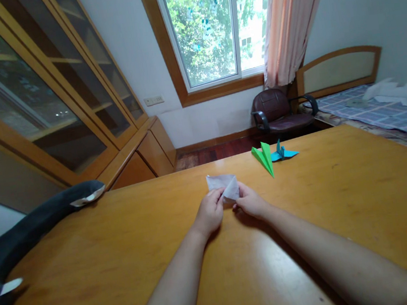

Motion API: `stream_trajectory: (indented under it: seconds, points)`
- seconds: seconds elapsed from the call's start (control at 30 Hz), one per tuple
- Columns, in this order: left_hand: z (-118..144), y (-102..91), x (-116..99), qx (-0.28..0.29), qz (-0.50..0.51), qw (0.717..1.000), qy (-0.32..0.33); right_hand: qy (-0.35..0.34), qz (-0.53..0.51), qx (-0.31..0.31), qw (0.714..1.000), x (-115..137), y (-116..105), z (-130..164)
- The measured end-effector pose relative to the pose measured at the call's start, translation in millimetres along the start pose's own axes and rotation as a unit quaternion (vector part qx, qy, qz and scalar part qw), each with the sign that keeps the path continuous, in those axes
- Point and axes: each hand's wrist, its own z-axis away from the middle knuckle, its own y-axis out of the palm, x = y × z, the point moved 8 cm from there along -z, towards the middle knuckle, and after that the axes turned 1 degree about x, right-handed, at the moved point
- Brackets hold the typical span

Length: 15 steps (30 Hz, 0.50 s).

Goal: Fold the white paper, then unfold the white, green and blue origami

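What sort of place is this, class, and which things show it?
Probably a bedroom in a home, perhaps also used as a study: there is a bed, a glass-fronted cabinet and a wide wooden table.

Over one wooden table (381, 189): two hands, one left hand (210, 212), one right hand (252, 203), and one pale folded paper (217, 182). On it: one green paper plane (264, 159), one blue paper crane (282, 154), one plush toy (40, 219). Beyond it: one armchair (276, 108), one bed (401, 116), one window (202, 27), one curtain (294, 15).
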Motion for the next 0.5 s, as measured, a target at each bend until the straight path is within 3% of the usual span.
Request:
stream_trajectory:
  seconds: [0.2,0.5]
  points:
    - [0.1,0.3,-5.5,0.01,-0.003,1.0,0.016,0.022,0.017,0.022,0.999,-4.8,3.6,-0.2]
    - [2.4,4.8,-12.7,-0.06,-0.223,0.973,0.007,0.0,0.008,0.004,1.0,1.2,8.0,-0.2]
